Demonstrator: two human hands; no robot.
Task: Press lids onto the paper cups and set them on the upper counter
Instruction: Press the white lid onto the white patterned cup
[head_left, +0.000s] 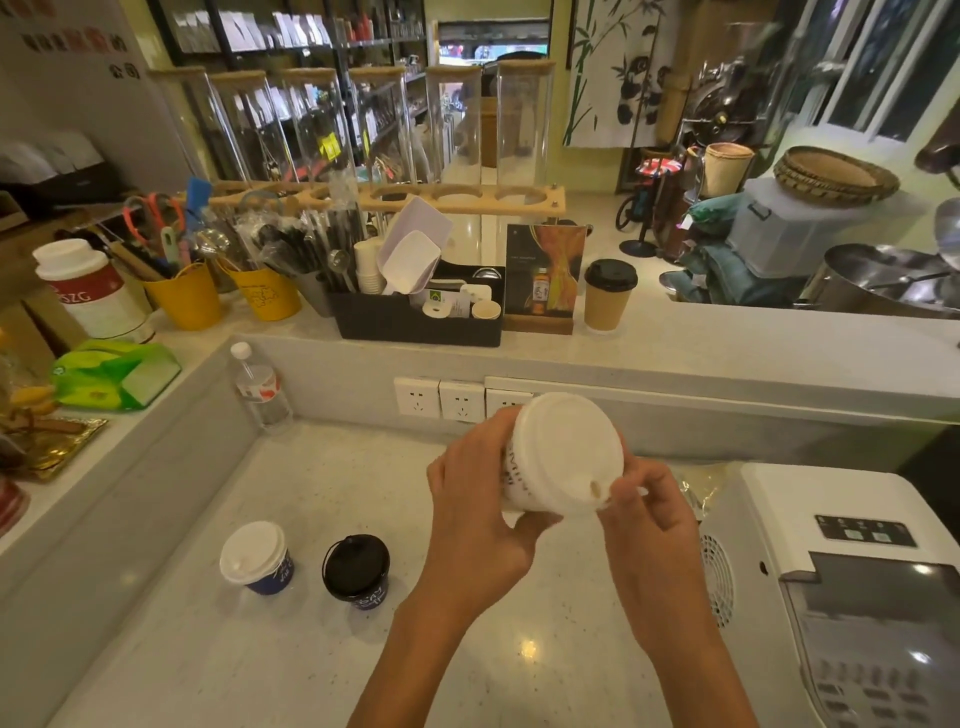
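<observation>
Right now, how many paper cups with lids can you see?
4: a white cup held in both hands, a white-lidded blue cup and a black-lidded cup on the lower counter, a brown cup on the upper counter.

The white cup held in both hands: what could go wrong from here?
1. The white cup is tilted in the air; if the white lid is not fully seated, it may pop off.
2. Only the left hand wraps the cup while the right hand pinches the rim, so it might slip.
</observation>
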